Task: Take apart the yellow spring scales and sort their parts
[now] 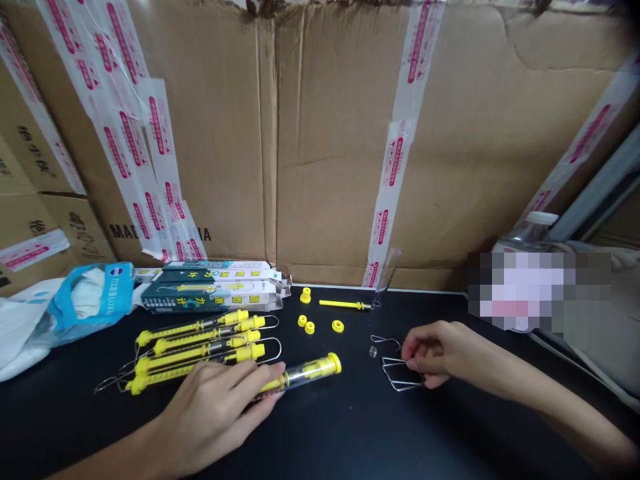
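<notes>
On the black tabletop (340,433), yellow spring scales (190,355) face taped cardboard (330,167).

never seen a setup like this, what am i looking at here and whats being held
There's no machine here: just one person working with two bare hands. The single picture comes from a camera worn on their head, looking forward and down.

The left hand holds a clear tube with yellow parts inside and a yellow end. The right hand pinches bent metal wire; whether it is one piece or more is hard to tell.

On the black table lie four yellow spring scales with wire hooks, small yellow plastic fittings, a yellow rod and a loose wire hook. Behind the scales are printed cartons; brown cardboard forms the backdrop.
</notes>
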